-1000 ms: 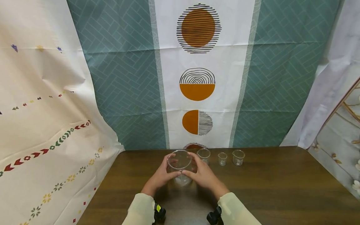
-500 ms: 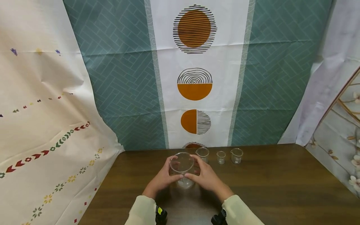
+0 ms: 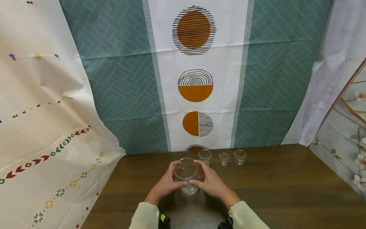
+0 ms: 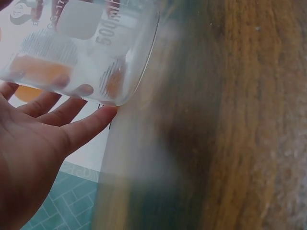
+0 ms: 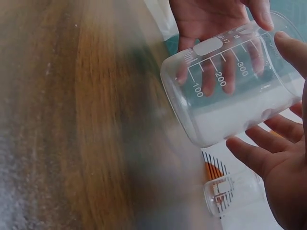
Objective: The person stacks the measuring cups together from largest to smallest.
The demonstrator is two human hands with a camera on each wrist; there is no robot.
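A large clear glass beaker [image 3: 189, 190] stands upright between both hands, near the middle of the table. Its white scale and numbers face the right wrist camera on the beaker [image 5: 216, 110], and a 500 ml mark shows on the beaker [image 4: 103, 33] in the left wrist view. The left hand [image 3: 166, 185] holds its left side and the right hand [image 3: 213, 183] its right side. Both thumbs meet near the front, while the other fingers spread around the glass. Whether the base touches the tabletop, I cannot tell. No contents are discernible inside.
Behind and right of the held beaker, three smaller glass beakers line the table's back: one [image 3: 205, 155] partly behind the right hand, a tiny one [image 3: 224, 160] and another [image 3: 239, 158]. The brown wooden table [image 3: 274, 187] ends at a patterned cloth backdrop [image 3: 131, 95].
Both hands have brought the large beaker slightly toward the person and to the right, away from the table's back. The grip looks the same, and the small beakers keep their places.
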